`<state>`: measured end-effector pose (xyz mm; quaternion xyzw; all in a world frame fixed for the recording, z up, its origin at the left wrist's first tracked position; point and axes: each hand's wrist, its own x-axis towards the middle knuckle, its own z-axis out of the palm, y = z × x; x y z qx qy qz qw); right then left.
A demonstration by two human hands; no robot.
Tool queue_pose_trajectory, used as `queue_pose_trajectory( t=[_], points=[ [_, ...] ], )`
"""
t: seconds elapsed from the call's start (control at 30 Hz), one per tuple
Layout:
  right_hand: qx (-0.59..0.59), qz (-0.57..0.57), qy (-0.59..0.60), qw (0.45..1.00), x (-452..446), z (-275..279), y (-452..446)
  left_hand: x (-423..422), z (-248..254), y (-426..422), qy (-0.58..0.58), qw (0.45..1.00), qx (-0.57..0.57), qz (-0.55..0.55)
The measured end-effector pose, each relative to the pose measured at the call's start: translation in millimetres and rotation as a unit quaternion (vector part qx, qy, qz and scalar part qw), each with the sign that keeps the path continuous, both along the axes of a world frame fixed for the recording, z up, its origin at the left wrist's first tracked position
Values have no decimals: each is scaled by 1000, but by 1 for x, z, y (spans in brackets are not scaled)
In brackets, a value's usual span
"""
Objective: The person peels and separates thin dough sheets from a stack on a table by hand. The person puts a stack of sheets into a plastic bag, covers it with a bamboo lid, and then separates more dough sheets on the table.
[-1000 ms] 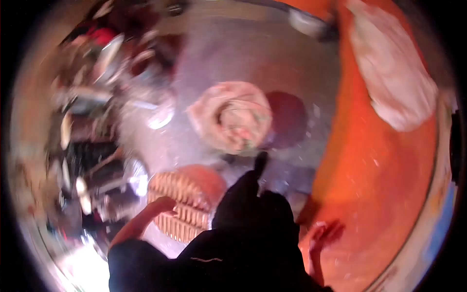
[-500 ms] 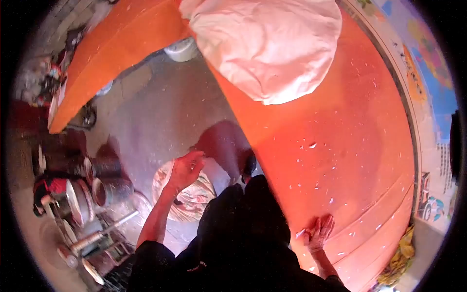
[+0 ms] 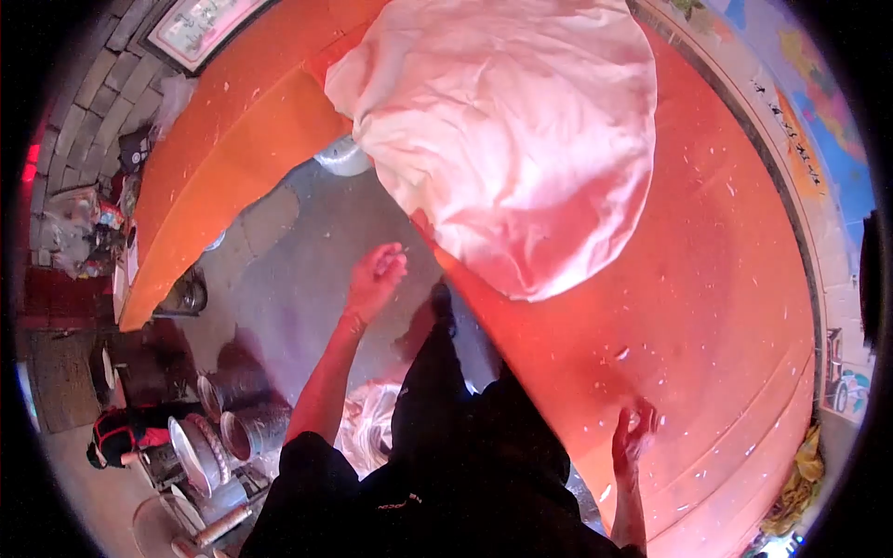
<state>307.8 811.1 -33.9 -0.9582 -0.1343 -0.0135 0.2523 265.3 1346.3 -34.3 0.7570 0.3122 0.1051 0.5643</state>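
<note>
My left hand (image 3: 377,282) is held over the floor beside the orange table (image 3: 577,363). Its fingers are curled in, and a tiny pale bit seems to show at the fingertips; I cannot make out what it is. Over the near right part of the tabletop is my right hand (image 3: 633,435), slightly blurred, with thumb and fingers apart and nothing seen in them. A large, wrinkled whitish cloth (image 3: 521,139) with a rounded edge lies across the table ahead of both hands. Small white scraps (image 3: 622,353) are scattered on the orange surface.
Another orange-covered surface (image 3: 233,139) curves off to the left. Metal pots (image 3: 253,434) and a seated or bending person (image 3: 121,437) are at lower left. A pale crumpled bundle (image 3: 367,423) sits by my legs. A yellowish cloth heap (image 3: 798,484) lies at right.
My view has shifted, so the whitish cloth appears closer. My left hand has moved forward, away from above the bundle. My right hand has come up off the tabletop, its fingers more bent.
</note>
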Motion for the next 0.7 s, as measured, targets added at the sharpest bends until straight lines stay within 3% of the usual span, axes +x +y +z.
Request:
queue_pose_trajectory(
  t=[0.03,0.07,0.17,0.23,0.27,0.33,0.37,0.4,0.47,0.53,0.57,0.6,0.67,0.7],
  points=[
    [93,-64,52,992,20,6,40,14,1,21,-33,995,-87,37],
    [185,-127,102,969,40,13,80,27,2,42,-37,995,-89,31],
    [244,-145,139,949,97,6,158,62,3,114,-84,980,-164,79],
    [448,-265,269,810,129,1,206,84,-6,164,-105,962,-210,140],
    [443,-273,263,812,141,1,225,96,-4,184,-102,961,-219,134],
    [329,-208,291,874,157,2,247,118,8,218,-106,932,-285,198],
    [282,-194,172,924,165,-45,237,133,9,235,-110,931,-293,189],
    [283,-200,159,924,177,-33,246,151,12,252,-96,926,-311,189],
    [377,-234,219,869,184,-10,256,174,13,277,-74,921,-336,185],
    [356,-218,124,900,208,25,281,201,22,291,-43,931,-352,83],
    [328,-210,104,915,220,53,293,213,17,291,-61,918,-379,98],
    [353,-207,110,906,230,84,315,221,0,300,-56,919,-381,88],
    [402,-183,42,896,266,97,321,234,-36,321,-78,958,-269,56],
    [430,-173,-1,886,286,118,335,240,-8,312,-102,944,-307,67]
  ],
)
